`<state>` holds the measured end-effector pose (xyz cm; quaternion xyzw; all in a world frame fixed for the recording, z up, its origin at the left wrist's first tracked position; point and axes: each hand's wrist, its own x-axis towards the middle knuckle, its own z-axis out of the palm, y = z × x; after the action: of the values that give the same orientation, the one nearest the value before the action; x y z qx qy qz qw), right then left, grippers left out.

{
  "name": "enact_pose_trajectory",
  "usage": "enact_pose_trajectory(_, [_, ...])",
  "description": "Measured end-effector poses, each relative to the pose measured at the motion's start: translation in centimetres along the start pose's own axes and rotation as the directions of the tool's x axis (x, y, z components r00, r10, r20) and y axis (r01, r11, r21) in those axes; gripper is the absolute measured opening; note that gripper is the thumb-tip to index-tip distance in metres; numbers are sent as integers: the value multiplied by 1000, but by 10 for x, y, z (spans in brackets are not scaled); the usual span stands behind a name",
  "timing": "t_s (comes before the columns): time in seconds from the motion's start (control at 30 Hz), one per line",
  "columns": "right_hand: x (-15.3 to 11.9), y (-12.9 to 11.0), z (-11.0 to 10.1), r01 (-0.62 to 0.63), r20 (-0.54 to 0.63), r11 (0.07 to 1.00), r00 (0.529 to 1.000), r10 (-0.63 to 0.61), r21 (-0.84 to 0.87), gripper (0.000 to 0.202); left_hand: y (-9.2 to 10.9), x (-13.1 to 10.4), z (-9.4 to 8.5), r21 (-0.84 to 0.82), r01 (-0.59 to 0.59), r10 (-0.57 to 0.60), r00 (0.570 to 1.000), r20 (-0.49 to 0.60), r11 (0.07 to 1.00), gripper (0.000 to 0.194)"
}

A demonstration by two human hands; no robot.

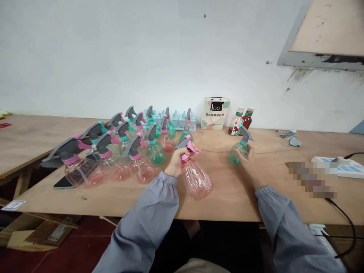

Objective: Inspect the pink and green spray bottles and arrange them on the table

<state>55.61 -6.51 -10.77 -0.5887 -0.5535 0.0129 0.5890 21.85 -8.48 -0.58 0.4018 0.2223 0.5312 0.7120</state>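
My left hand (176, 163) is wrapped round the neck of a pink spray bottle (197, 180) with a grey and pink trigger head. The bottle tilts, its base toward the lower right. To the right, my right hand (247, 157) grips the near side of a green spray bottle (234, 154), thumb and fingers at its body; its grey and teal head points up. Left of my left hand stand several more spray bottles in rows, among them a pink one (142, 170) and a green one (156, 153).
A paper bag (215, 113) stands by the wall beside two sauce bottles (247, 118). Light-blue racks (179, 122) sit behind the spray bottles. A phone (64, 183) lies at left. On the right are a power strip (341, 167), a blurred-out object with a cable, and small items.
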Motion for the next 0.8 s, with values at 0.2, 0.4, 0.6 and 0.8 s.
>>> enact_pose_trajectory(0.2, [-11, -15, 9, -74, -9, 995, 997, 75, 64, 75, -1, -3, 0, 88, 20, -24, 999, 40, 996, 17])
enact_pose_trajectory(0.4, [-19, -25, 15, -67, 17, 992, 998, 65, 107, 74, -3, -3, 2, 91, -5, 1, 999, 45, 996, 22])
enact_pose_trajectory(0.6, [-23, -28, 15, -83, 38, 990, 996, 79, 116, 76, -2, -7, 5, 137, 46, -50, 999, 21, 989, 16])
enact_pose_trajectory(0.8, [-22, -30, 14, -26, 85, 991, 996, 15, 129, 78, -1, -9, 8, 169, 19, -33, 996, 84, 985, 23])
